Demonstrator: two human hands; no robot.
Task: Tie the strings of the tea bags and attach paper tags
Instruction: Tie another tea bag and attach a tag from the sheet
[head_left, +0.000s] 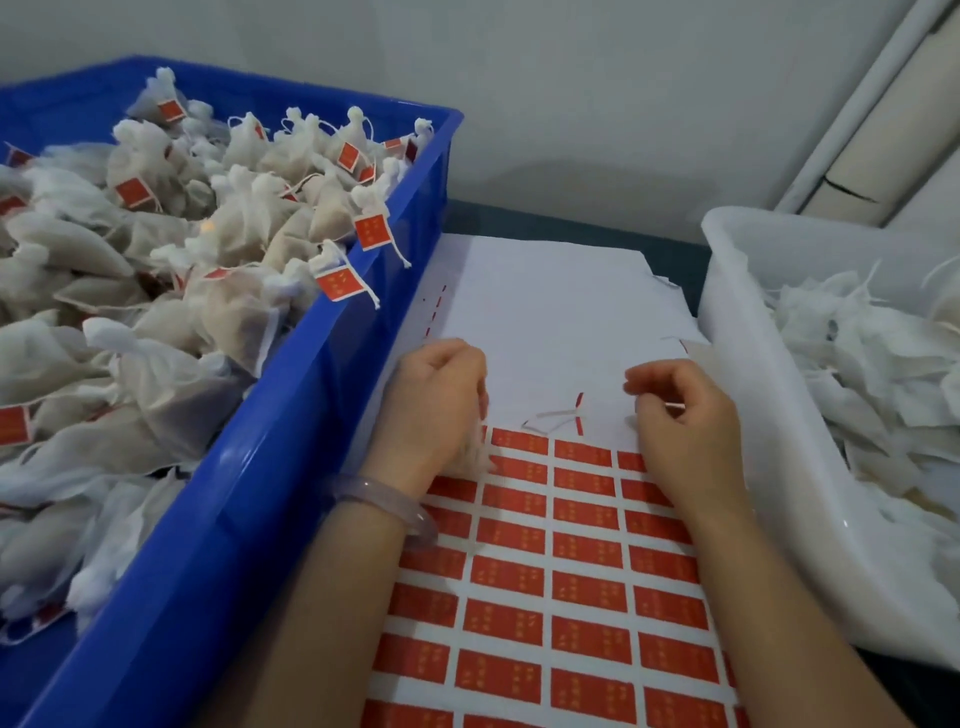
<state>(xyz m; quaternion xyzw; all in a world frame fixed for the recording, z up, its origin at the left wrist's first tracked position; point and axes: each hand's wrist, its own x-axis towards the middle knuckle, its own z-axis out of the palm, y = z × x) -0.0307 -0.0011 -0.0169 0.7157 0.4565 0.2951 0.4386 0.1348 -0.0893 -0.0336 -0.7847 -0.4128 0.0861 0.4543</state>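
Two hands work over one sheet of red tags (571, 587), which lies on the table (545, 226) between two containers. One blue crate (249, 467) at the table's left edge holds a heap of tied tea bags (156, 260), with at least ten red tags showing. One white tub (769, 467) at the right edge holds untagged bags (857, 374).

Left hand (431, 405): grip closed round one tea bag (477, 457), on the sheet. Right hand (685, 436): grip pinching the end of one string (553, 415). One loose tag (580, 402) sits on that string between the hands. One bracelet (384, 506) is on the left wrist.
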